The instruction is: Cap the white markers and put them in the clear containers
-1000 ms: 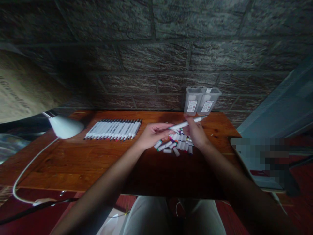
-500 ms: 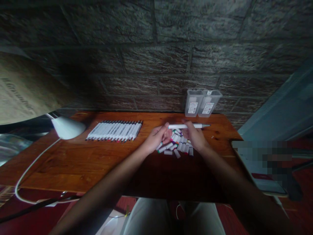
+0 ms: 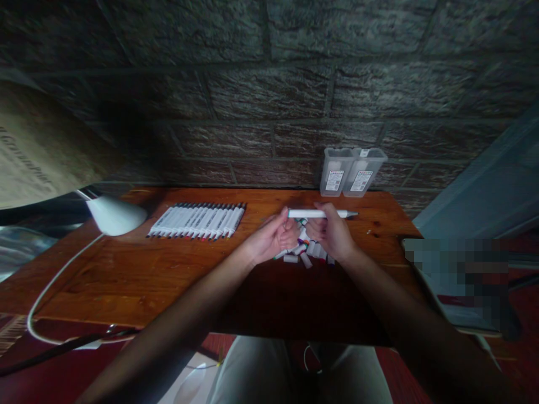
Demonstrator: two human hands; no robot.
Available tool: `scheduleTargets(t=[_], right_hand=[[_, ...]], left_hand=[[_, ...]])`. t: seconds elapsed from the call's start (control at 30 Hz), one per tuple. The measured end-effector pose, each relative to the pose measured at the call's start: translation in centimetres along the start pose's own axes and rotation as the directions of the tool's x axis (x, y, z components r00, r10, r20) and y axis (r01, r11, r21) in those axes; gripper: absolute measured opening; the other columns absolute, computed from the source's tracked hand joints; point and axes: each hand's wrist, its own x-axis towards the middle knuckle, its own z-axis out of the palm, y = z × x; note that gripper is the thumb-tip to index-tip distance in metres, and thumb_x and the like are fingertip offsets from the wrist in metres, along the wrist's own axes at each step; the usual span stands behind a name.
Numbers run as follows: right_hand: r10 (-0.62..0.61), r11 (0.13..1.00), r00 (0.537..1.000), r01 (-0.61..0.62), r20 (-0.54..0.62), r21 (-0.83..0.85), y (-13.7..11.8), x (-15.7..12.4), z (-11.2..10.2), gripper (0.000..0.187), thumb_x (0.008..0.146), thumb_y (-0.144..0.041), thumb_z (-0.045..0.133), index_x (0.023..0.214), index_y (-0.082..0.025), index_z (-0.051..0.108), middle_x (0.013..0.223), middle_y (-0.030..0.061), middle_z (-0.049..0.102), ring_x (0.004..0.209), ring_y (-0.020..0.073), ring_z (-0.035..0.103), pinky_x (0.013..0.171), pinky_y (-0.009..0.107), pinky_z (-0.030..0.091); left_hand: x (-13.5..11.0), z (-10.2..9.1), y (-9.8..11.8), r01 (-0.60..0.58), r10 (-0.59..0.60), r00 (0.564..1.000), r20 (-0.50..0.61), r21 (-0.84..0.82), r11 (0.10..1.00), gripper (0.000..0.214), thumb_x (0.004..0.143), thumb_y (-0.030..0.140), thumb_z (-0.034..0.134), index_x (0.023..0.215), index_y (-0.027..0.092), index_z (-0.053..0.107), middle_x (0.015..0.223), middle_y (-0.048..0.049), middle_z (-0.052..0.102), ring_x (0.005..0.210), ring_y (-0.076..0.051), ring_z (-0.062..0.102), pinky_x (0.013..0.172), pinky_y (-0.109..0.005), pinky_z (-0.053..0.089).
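My right hand (image 3: 330,234) grips a white marker (image 3: 322,214) held level above a wooden table (image 3: 168,269). The marker's left end meets the pinched fingers of my left hand (image 3: 272,240); what those fingers pinch is too small to name. Under both hands lies a heap of loose marker caps (image 3: 304,252), white with coloured ends. A neat row of several white markers (image 3: 197,221) lies side by side on the table to the left of my hands.
Two clear plastic boxes (image 3: 351,171) with labels stand at the table's back edge against a brick wall. A white lamp head (image 3: 113,216) with its white cable (image 3: 50,286) sits at the left. A blurred flat object (image 3: 452,269) lies at the right.
The marker has turned from tilted to level, and my left hand has closed in on its left end. Both hands have drawn together over the caps.
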Motion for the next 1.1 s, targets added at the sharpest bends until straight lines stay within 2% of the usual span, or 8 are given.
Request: scheduleTargets(t=[0.1,0.27,0.47,0.6,0.83,0.9,1.0,1.1], right_hand=[[0.009,1.000,1.000,-0.009,-0.004,0.023,-0.1,-0.2,0.3,0.052,0.076,-0.046,0.056,0.046,-0.025,0.019,0.041,-0.0087,0.016,0.037,0.0070,0.011,0.036,0.023,0.015],[0.039,0.999,0.998,-0.038,-0.042,0.038,-0.3,-0.9,1.2,0.053,0.072,-0.050,0.056,0.046,-0.025,0.016,0.039,-0.0084,0.014,0.036,0.0071,0.012,0.035,0.023,0.016],[-0.016,1.000,1.000,0.016,-0.023,0.005,-0.4,-1.4,1.7,0.054,0.077,-0.053,0.053,0.049,-0.025,0.016,0.040,-0.0086,0.014,0.036,0.0073,0.013,0.037,0.024,0.018],[-0.051,0.998,0.997,0.049,-0.049,-0.036,-0.3,-1.4,1.8,0.053,0.078,-0.054,0.051,0.049,-0.026,0.017,0.041,-0.0082,0.015,0.036,0.0080,0.015,0.038,0.025,0.019],[-0.165,0.972,0.978,0.139,-0.129,-0.187,-0.5,-1.0,0.4,0.053,0.081,-0.055,0.052,0.051,-0.026,0.020,0.042,-0.0067,0.019,0.039,0.0094,0.018,0.039,0.027,0.018],[-0.203,0.951,0.966,0.155,-0.161,-0.266,-0.6,-0.8,-0.2,0.052,0.081,-0.055,0.054,0.052,-0.026,0.023,0.043,-0.0065,0.021,0.039,0.0096,0.018,0.039,0.028,0.015],[-0.222,0.943,0.958,0.164,-0.181,-0.291,-0.8,-0.5,-0.6,0.052,0.081,-0.055,0.056,0.053,-0.026,0.024,0.043,-0.0070,0.022,0.040,0.0095,0.017,0.040,0.028,0.013],[-0.208,0.952,0.959,0.152,-0.195,-0.264,-0.6,-0.3,-0.5,0.052,0.080,-0.054,0.060,0.054,-0.026,0.026,0.044,-0.0074,0.023,0.040,0.0090,0.018,0.040,0.028,0.013]], left_hand=[[0.1,0.2,-1.0,-0.032,0.033,0.999,0.042,-0.035,0.999,0.055,0.085,0.060,0.061,0.058,0.017,0.038,0.045,0.0075,0.028,0.040,-0.006,0.026,0.042,-0.018,0.027],[-0.2,0.4,-2.3,0.030,-0.022,0.980,0.196,-0.036,0.999,0.059,0.068,0.063,0.076,0.056,0.018,0.039,0.039,0.0087,0.028,0.034,-0.006,0.020,0.035,-0.019,0.017],[-0.8,0.2,-2.2,0.090,-0.085,0.985,0.148,-0.032,0.995,0.060,0.083,0.066,0.057,0.053,0.018,0.039,0.033,0.0087,0.020,0.029,-0.006,0.015,0.034,-0.022,0.012],[-0.8,-0.2,-2.4,0.107,-0.104,0.986,0.128,-0.016,0.994,0.067,0.089,0.067,0.047,0.046,0.018,0.029,0.032,0.0072,0.013,0.028,-0.005,0.014,0.034,-0.023,0.013],[0.0,-0.1,-2.1,0.017,-0.019,0.996,0.091,0.017,1.000,0.064,0.088,0.063,0.054,0.048,0.019,0.031,0.036,0.0090,0.014,0.030,-0.004,0.014,0.034,-0.021,0.014],[0.5,0.0,-1.5,-0.007,0.004,0.999,0.038,0.080,0.997,0.058,0.087,0.061,0.057,0.052,0.018,0.039,0.038,0.0092,0.020,0.031,-0.004,0.016,0.035,-0.020,0.014],[0.9,-0.1,-0.4,-0.121,0.124,0.992,-0.002,0.210,0.970,0.047,0.083,0.060,0.064,0.068,0.017,0.052,0.043,0.0088,0.033,0.034,-0.004,0.022,0.036,-0.020,0.015],[0.7,-0.4,0.3,-0.224,0.259,0.965,-0.031,0.407,0.885,0.043,0.084,0.057,0.064,0.075,0.017,0.052,0.046,0.0081,0.040,0.036,-0.004,0.025,0.039,-0.021,0.016]])
